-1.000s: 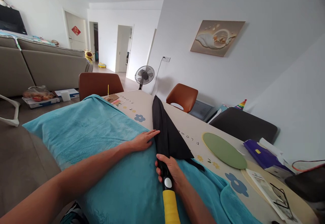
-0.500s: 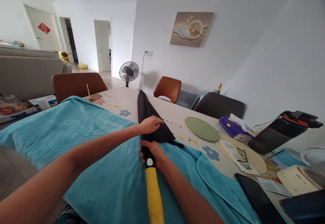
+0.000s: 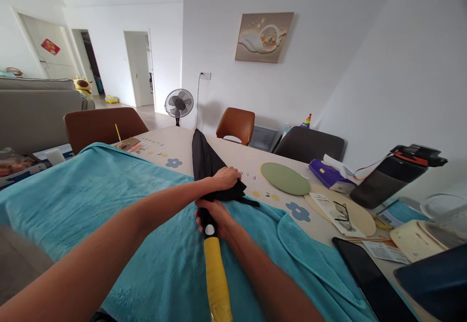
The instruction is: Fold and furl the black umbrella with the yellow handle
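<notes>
A black umbrella, folded loosely, points away from me across the table. Its handle is wrapped in yellow, with a white button near the top. My right hand is closed around the black part just above that button. Farther up, my left hand has its fingers curled on the canopy's loose fabric at the right side. A black strap sticks out to the right from the canopy's lower edge. Beneath the umbrella lies a turquoise blanket.
Right of the blanket are a green round placemat, a purple tissue pack, glasses, a dark tumbler and a black tablet. Chairs stand around the table, with a fan beyond.
My left hand has moved right along the canopy, its fingers now more curled, and the loose fabric is drawn in. My right hand keeps its grip. The view has shifted slightly right.
</notes>
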A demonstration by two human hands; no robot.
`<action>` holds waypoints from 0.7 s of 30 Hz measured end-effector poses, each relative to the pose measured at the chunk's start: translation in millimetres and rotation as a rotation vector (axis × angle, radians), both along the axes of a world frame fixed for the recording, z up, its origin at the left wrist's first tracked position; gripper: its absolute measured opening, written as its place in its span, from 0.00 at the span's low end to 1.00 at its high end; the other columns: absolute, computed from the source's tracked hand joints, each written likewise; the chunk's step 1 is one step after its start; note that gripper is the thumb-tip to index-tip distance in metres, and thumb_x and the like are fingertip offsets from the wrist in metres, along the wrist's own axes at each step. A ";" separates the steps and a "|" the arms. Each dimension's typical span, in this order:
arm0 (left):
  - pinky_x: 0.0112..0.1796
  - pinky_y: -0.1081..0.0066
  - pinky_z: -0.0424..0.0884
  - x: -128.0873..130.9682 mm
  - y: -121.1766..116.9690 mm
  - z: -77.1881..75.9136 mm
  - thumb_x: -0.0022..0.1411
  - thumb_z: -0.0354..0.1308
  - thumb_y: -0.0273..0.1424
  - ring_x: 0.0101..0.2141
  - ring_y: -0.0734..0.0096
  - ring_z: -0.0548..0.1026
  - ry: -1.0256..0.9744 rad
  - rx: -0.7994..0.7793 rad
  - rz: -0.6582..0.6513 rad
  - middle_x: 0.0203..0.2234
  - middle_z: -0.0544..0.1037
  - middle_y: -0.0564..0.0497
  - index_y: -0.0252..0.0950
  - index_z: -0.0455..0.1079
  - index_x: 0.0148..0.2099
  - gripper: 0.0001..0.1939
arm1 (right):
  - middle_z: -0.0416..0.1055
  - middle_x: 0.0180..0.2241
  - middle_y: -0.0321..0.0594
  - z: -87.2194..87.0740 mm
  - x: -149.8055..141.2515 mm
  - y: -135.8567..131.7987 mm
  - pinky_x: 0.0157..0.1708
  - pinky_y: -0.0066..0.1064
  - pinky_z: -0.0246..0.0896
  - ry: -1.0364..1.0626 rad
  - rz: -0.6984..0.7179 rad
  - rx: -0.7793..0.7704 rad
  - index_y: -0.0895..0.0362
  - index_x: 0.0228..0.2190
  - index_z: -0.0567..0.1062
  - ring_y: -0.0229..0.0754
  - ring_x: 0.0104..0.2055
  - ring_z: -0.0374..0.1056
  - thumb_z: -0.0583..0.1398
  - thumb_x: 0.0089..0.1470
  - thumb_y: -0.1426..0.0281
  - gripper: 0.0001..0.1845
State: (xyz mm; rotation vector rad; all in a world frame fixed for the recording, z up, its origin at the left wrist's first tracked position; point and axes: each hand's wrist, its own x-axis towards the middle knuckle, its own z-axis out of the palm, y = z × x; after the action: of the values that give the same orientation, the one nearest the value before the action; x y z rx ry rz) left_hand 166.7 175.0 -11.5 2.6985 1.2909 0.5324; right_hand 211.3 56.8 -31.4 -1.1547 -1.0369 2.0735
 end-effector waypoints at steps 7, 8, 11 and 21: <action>0.52 0.68 0.58 -23.1 -19.2 17.0 0.62 0.42 0.27 0.50 0.69 0.63 -0.241 0.070 0.190 0.47 0.70 0.52 0.41 0.66 0.46 0.15 | 0.65 0.18 0.34 -2.2 -2.2 4.4 0.10 0.26 0.57 -0.044 -0.016 -0.028 0.57 0.27 0.62 0.35 0.16 0.61 0.61 0.45 0.68 0.11; 0.53 0.67 0.55 -27.0 -19.8 17.5 0.61 0.43 0.27 0.52 0.68 0.61 -0.274 0.067 0.248 0.50 0.68 0.51 0.41 0.64 0.48 0.15 | 0.66 0.18 0.34 -2.3 -2.4 4.6 0.10 0.26 0.57 -0.052 -0.021 -0.027 0.57 0.27 0.62 0.35 0.16 0.61 0.61 0.45 0.68 0.11; 0.55 0.58 0.51 -39.7 -14.5 12.7 0.57 0.49 0.26 0.58 0.59 0.53 -0.370 0.005 0.501 0.56 0.60 0.43 0.37 0.57 0.53 0.20 | 0.66 0.18 0.34 -1.4 -3.2 4.2 0.10 0.27 0.57 -0.068 -0.031 -0.020 0.58 0.26 0.62 0.35 0.15 0.61 0.61 0.45 0.68 0.11; 0.48 0.58 0.62 -67.4 16.3 -7.1 0.50 0.62 0.31 0.53 0.48 0.62 -0.743 -0.484 0.963 0.52 0.62 0.34 0.28 0.59 0.52 0.28 | 0.62 0.15 0.34 11.5 -8.6 -2.8 0.07 0.27 0.54 -0.215 -0.064 0.071 0.59 0.21 0.63 0.35 0.13 0.58 0.59 0.44 0.72 0.08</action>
State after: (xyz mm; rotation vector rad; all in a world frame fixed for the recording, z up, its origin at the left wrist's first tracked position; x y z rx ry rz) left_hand 99.3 191.3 -18.7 1.1666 1.9968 0.9858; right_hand 202.7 54.0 -19.9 -1.3785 -1.1478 1.8784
